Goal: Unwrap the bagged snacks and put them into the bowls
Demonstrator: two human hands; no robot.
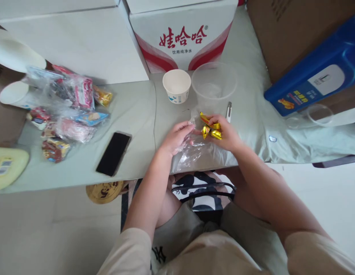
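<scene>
Near the front edge of the cloth-covered table, my left hand (179, 136) is closed on a clear plastic bag (191, 154), which hangs crumpled below the fingers and spreads toward the right. Several candies in shiny gold wrappers (211, 131) are gripped in my right hand (227, 134), close beside the left fingertips. Behind the hands stand a white paper cup (176, 86) and, to its right, a clear plastic bowl (214, 82). A small utility knife (229, 111) lies just beyond my right hand.
A black phone (114, 154) lies to the left, with a heap of packaged snacks (76, 95) beyond it. White cartons (183, 38) line the back. At the right, a blue box (315, 72) leans above a clear plastic cup (320, 115). A pale yellow bottle (9, 168) is at the far left.
</scene>
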